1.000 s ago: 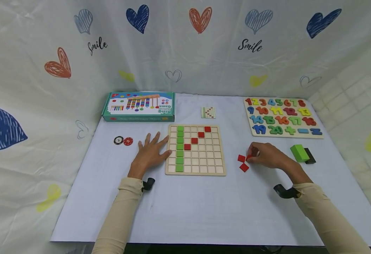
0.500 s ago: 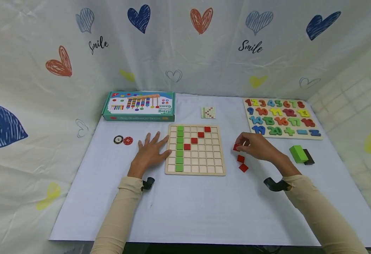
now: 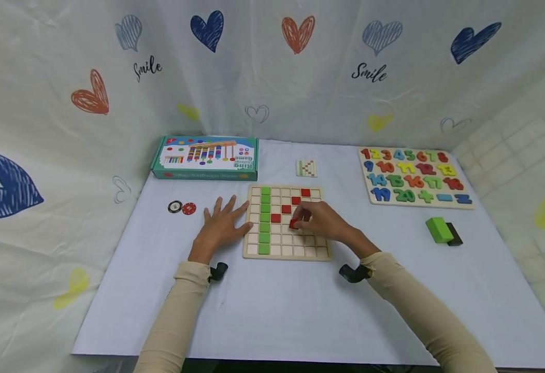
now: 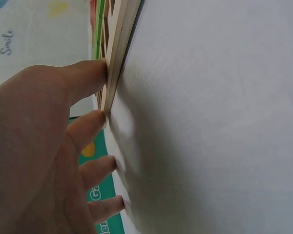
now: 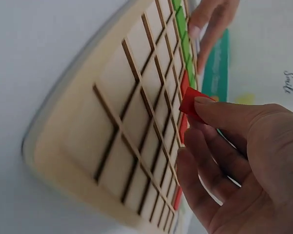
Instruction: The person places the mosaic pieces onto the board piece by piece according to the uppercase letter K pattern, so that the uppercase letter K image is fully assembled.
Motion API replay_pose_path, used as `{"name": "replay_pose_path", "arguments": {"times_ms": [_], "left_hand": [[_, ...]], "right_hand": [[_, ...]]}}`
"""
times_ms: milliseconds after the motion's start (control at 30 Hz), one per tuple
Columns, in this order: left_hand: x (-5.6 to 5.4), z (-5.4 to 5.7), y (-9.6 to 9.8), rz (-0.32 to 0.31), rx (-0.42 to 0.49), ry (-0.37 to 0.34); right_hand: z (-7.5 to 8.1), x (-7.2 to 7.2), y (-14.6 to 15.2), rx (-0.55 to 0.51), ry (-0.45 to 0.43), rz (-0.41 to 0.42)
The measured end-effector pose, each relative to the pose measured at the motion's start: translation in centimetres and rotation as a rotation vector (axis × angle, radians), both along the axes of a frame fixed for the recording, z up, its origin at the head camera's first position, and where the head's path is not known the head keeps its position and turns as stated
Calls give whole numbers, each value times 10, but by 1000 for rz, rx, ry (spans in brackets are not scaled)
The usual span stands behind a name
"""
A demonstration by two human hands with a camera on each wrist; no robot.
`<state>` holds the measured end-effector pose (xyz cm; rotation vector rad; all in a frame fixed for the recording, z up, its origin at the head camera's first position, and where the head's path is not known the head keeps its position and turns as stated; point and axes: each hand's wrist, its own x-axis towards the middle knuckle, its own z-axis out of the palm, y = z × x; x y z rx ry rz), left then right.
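A wooden grid board [image 3: 287, 250] lies mid-table, with one column of green tiles [image 3: 264, 217] and a diagonal of red tiles [image 3: 286, 209]. My right hand [image 3: 323, 221] is over the board and pinches a square red tile [image 5: 189, 103] between thumb and fingers, close above the cells near the diagonal's lower end. At the board's left side my left hand [image 3: 220, 228] is spread, thumb and index fingertips touching the wooden edge [image 4: 118, 46]. Its other fingers reach down to the white cloth. The loose red tiles on the table are hidden behind the right arm.
Behind the board lies a small pattern card [image 3: 306, 168]. A green game box [image 3: 204, 158] stands back left, two round chips [image 3: 182, 207] in front of it. On the right are a number puzzle board [image 3: 412, 176], a green block [image 3: 439, 229] and a black block [image 3: 455, 234].
My right hand has picked up a red tile from the right of the board and carried it left over the grid. My left hand stays at the board's edge.
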<state>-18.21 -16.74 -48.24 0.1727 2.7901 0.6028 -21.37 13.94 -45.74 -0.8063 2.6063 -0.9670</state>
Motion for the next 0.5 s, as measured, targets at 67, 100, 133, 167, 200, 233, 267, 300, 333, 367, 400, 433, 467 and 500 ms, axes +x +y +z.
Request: {"name": "replay_pose_path", "arguments": {"times_ms": [67, 100, 133, 167, 200, 233, 267, 300, 333, 367, 400, 433, 467, 500], "left_hand": [[1, -1, 0, 0, 2, -1], [1, -2, 1, 0, 4, -1], [1, -2, 1, 1, 7, 0], [1, -2, 1, 1, 9, 1], [1, -2, 1, 1, 10, 2], [1, -2, 1, 1, 10, 3], [1, -2, 1, 1, 10, 4], [1, -2, 1, 0, 11, 7], [1, -1, 1, 0, 10, 9], [1, -1, 1, -1, 9, 12], [1, -1, 0, 0, 9, 14], [1, -1, 0, 1, 10, 15], [1, -1, 0, 1, 10, 16], [1, -2, 0, 1, 9, 16]], "right_hand": [[-7, 0, -8, -13, -5, 8], [-9, 0, -10, -17, -13, 6], [-12, 0, -12, -17, -20, 1], [-14, 0, -14, -15, -29, -8], [-16, 1, -15, -16, -38, -14], [-17, 1, -16, -13, -42, -22], [-18, 1, -17, -9, -45, -27], [-18, 2, -17, -4, -45, -37], [-18, 2, -18, 3, -40, -42], [-18, 3, -18, 9, -30, -41], [-18, 3, -19, 18, -18, -38], [-18, 4, -19, 27, -3, -31], [-17, 5, -19, 35, 9, -27], [-17, 6, -19, 45, 19, -25]]}}
